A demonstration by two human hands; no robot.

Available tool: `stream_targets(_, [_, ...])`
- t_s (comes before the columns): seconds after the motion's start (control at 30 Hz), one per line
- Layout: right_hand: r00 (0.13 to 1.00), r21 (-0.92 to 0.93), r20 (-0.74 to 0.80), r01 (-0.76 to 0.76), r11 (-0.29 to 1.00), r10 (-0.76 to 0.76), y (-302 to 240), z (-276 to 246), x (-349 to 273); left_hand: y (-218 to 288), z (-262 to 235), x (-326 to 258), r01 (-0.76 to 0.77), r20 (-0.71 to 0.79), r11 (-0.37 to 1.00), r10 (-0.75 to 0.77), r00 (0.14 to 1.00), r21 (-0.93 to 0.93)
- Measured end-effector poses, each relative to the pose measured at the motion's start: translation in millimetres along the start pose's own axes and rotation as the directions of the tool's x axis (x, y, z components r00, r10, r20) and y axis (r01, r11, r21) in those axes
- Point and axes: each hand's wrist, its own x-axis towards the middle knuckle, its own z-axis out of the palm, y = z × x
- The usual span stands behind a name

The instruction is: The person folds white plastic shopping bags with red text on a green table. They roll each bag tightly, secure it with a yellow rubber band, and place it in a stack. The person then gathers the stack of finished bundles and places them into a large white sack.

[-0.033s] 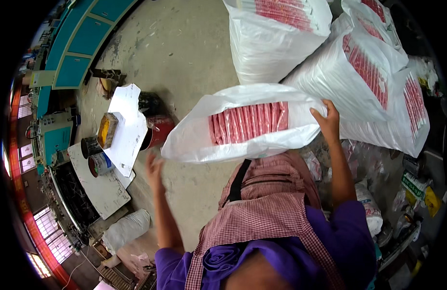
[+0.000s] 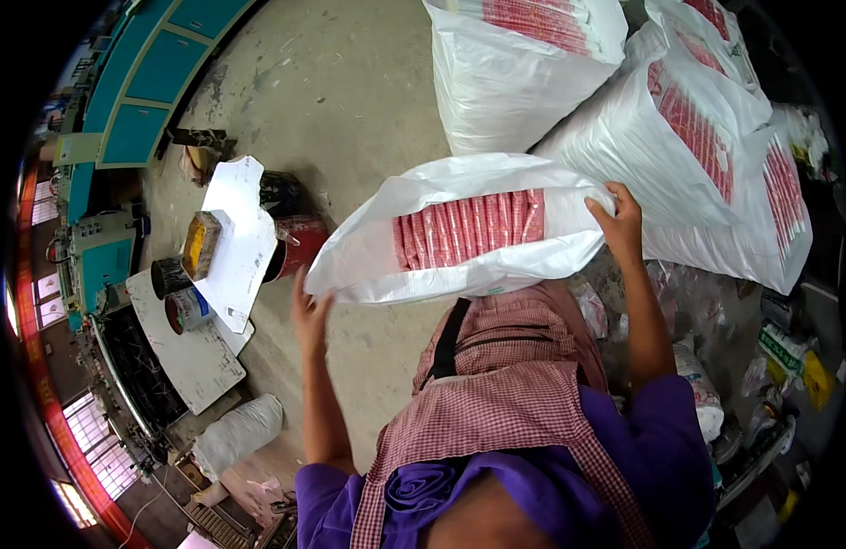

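Observation:
A white plastic bag (image 2: pixel 359 245), its mouth spread wide, stands in front of me with a row of red-and-white plastic packets (image 2: pixel 468 229) inside. My right hand (image 2: pixel 619 224) pinches the bag's rim at its right end, thumb over the edge. At the opposite end, my left hand (image 2: pixel 313 316) has come up to the bag's left corner. Its fingers and thumb are apart beside the rim; whether they touch the plastic I cannot tell.
Filled white sacks (image 2: pixel 523 91) of similar packets stand beyond and to the right. Left of the bag are a red bucket (image 2: pixel 301 245), a white board (image 2: pixel 235 242) and paint tins (image 2: pixel 187 311). Teal cabinets (image 2: pixel 134 137) line the far left. Plastic scraps (image 2: pixel 684 297) litter the right floor.
My left hand has moved up and slightly right to the bag's left corner, and is less blurred. My right hand keeps its hold on the rim.

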Motion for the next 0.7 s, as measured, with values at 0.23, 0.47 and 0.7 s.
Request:
stream_targets(0.23, [0.998,-0.149,-0.017,0.053,0.987,-0.057,29,-30,1,-23,10,44,-0.179,-0.053,0.802,0.253,0.966,0.570])
stream_targets(0.47, [0.979,0.180,0.191,-0.100,0.979,0.065,54,-32,3,-106,7,40,0.091,-0.138,0.692,-0.269,0.953,-0.716])
stream_targets(0.7, [0.946,0.771,0.291,-0.321,0.549,0.145,8,54,14,-20,103,48,0.079,-0.271,0.528,-0.552,0.788,-0.845])
